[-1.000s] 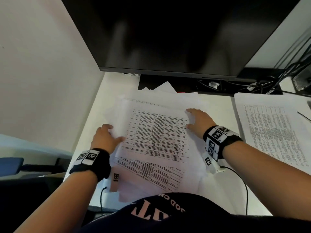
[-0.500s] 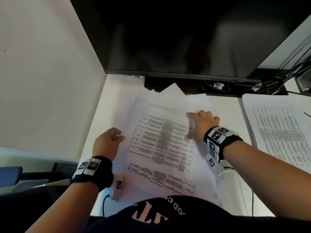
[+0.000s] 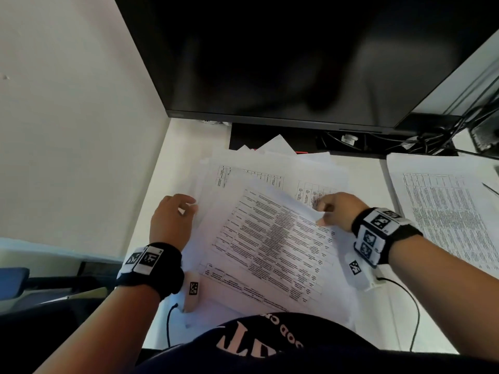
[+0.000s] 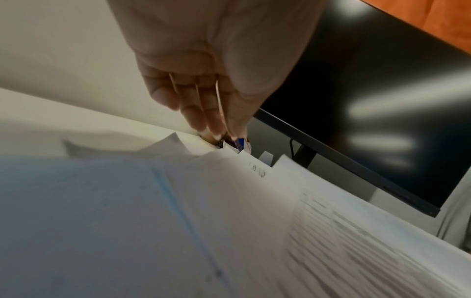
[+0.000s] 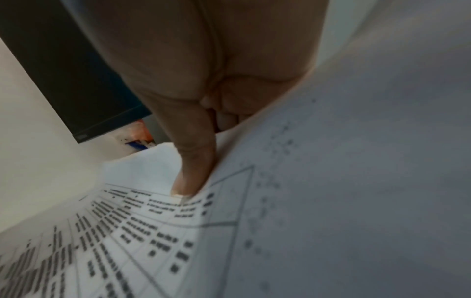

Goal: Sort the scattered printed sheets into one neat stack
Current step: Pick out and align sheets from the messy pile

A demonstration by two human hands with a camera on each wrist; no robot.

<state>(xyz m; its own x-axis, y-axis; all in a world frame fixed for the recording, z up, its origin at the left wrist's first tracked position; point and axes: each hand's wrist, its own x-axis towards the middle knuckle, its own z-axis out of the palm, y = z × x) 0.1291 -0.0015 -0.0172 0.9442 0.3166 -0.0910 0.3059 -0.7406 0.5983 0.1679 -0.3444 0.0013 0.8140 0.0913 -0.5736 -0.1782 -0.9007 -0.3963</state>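
Observation:
A loose pile of printed sheets (image 3: 270, 238) with tables of text lies fanned out on the white desk (image 3: 183, 147) in front of me. My left hand (image 3: 189, 207) is at the pile's left edge. In the left wrist view its thumb and fingers (image 4: 203, 117) pinch a thin sheet edge. My right hand (image 3: 321, 211) pinches the right edge of the top sheet (image 5: 142, 231), which curls upward. The thumb (image 5: 191, 171) lies on top and the fingers curl beneath the paper.
A second stack of printed sheets (image 3: 445, 211) lies at the right of the desk. A large dark monitor (image 3: 297, 63) stands close behind the pile, with tangled cables (image 3: 432, 139) at the back right. A pale wall (image 3: 67, 117) bounds the desk on the left.
My right hand went from lying flat on the pile to pinching the top sheet's right edge and lifting it. My left hand slid farther along the left edge and took hold of paper.

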